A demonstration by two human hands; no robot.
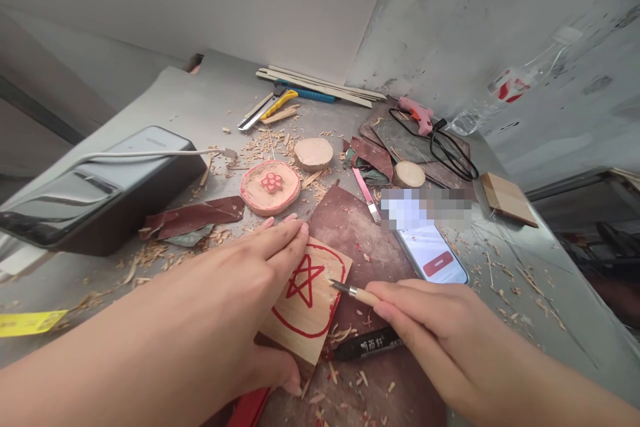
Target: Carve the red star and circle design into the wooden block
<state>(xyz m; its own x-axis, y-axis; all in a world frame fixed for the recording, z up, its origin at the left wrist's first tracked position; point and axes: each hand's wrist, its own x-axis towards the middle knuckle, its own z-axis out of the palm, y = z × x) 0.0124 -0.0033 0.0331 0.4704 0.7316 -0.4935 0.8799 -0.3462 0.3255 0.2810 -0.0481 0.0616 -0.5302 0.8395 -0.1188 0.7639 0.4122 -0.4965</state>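
A square wood block (280,328) bears a red star inside a red circle. Across its left side lies my left hand (245,280), fingers over the far edge and thumb at the near corner, gripping it. My right hand (430,320) is closed on the wooden handle of a carving knife (353,291). The knife's metal tip meets the block's face near the right part of the red circle. Below the knife, a black marker (367,344) lies partly behind my right hand. Under the block is a dark red sheet (345,220) scattered with shavings.
Beyond the block are a round wood slice (250,190) with a red flower and a plain slice (313,154). A phone (430,247) lies right, a black box-like device (115,193) left. Farther back are a yellow cutter (273,109), a pink glue gun (417,115) and a bottle (515,87).
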